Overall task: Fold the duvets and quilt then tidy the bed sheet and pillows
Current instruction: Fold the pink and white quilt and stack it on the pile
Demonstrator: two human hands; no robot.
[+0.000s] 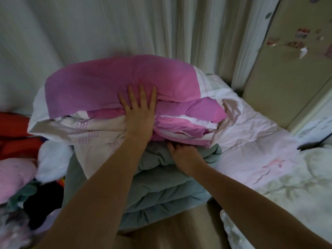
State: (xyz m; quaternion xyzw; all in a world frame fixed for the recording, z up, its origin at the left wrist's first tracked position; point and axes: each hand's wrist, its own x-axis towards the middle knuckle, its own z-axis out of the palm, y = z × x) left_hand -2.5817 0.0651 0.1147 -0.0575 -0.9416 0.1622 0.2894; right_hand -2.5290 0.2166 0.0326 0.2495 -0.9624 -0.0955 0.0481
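The folded pink-and-white duvet [111,90] sits on top of the folded grey-green duvet [161,191], its long axis running left to right across the stack, in front of the pale curtain [125,24]; the pink bed sheet [251,133] spreads to the right. The left hand [139,112] is higher and farther in, fingers straight and spread, flat against the bundle's near face. The right hand [183,157] is lower, fingertips tucked beneath the bundle's near right edge; whether they grip is hidden.
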